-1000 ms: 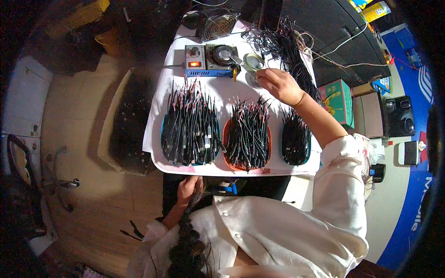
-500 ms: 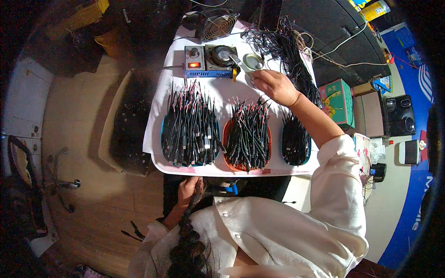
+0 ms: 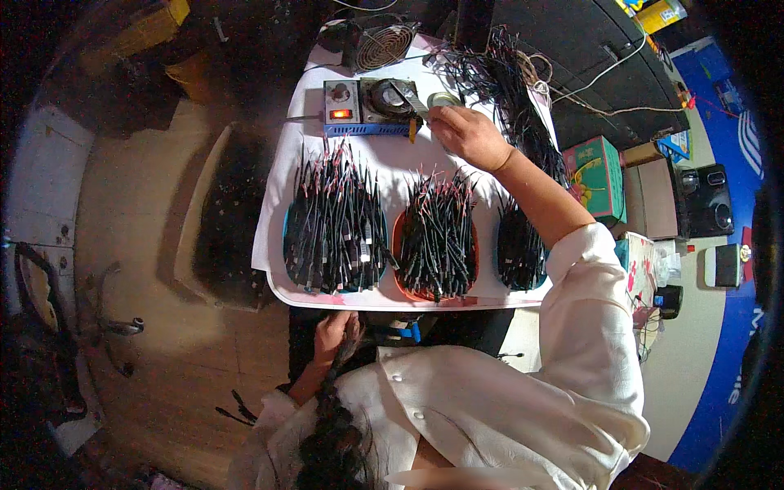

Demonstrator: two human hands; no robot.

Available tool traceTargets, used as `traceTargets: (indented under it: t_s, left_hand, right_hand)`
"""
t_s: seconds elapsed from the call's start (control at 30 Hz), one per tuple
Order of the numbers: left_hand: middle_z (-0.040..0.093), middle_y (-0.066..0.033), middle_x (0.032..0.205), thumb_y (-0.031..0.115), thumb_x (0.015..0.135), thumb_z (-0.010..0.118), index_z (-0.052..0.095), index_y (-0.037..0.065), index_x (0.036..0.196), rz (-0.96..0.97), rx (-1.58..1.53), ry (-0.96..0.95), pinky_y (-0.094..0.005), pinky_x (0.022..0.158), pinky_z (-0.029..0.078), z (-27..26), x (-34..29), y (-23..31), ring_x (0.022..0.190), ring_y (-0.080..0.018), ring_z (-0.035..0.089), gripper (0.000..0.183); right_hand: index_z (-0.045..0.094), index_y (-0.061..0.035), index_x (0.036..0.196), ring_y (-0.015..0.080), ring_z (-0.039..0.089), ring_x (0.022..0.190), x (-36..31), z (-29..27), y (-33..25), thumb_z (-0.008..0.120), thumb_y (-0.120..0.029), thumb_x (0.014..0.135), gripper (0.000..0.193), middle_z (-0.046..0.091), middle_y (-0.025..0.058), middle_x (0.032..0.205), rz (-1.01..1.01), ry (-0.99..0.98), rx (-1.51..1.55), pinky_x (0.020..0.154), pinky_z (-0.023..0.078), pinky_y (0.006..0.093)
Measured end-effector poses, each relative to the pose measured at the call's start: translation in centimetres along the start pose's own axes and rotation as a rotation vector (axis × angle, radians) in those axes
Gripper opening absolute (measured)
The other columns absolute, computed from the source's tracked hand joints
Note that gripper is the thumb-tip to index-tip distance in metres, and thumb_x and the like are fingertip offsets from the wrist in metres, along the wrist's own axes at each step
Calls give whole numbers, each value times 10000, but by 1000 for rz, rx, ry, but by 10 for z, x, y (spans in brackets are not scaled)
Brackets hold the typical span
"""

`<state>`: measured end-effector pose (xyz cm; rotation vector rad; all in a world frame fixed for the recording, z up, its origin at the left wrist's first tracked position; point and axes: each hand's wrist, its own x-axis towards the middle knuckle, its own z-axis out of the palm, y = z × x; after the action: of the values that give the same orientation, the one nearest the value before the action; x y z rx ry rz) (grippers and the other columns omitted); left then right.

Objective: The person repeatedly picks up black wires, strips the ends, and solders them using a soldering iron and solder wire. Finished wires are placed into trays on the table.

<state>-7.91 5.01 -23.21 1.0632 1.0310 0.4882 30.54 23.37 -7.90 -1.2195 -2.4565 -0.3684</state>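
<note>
My right hand [image 3: 471, 137] is closed round a flat silvery strip with a narrow end [image 3: 413, 100], its exact kind unclear. The strip's far end lies over the round dark well of a small solder pot [image 3: 384, 104] with a lit orange switch. Just beyond my fingers is a round tin [image 3: 443, 99], partly covered by the hand. My left hand [image 3: 331, 333] is closed low by the table's front edge; what it holds, if anything, is hidden. Bundles of black cables with bared pinkish ends stand in a blue basket [image 3: 287, 260] and an orange basket [image 3: 397, 260].
A third bundle of black cables [image 3: 521, 253] stands at the right, under my forearm. More loose cables [image 3: 514, 90] heap along the far right of the white table [image 3: 282, 282]. A fan [image 3: 385, 47] sits at the back. A green box [image 3: 596, 175] stands beside the table.
My right hand has shifted slightly left with the strip, whose end now reaches further over the solder pot's well. The left hand has stayed in place.
</note>
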Motion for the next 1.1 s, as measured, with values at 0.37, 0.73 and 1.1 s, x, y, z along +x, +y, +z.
traceTargets:
  t_s: [0.37,0.73,1.1]
  left_hand:
    - [584,-32,689,39,865,576,614,32,950,311,226,1,-263,570,458,2,1,-9,613,-132,564,93]
    - [595,-113,676,122,837,644,619,38,959,500,435,118,-337,555,484,4,2,-5,589,-269,602,150]
    - [531,-79,630,105,869,615,583,34,931,384,272,97,-303,524,438,5,5,-21,552,-184,541,100]
  right_hand:
    - [557,-48,993,279,603,669,11,1,-4,592,-136,872,154,560,94,786,42,-4,77,579,503,391]
    - [569,-58,1006,302,613,695,9,-3,-5,594,-123,866,157,581,118,789,22,-4,65,584,507,404]
    - [587,116,962,212,661,866,29,-11,6,579,-61,924,182,646,155,918,1181,491,1360,807,539,270]
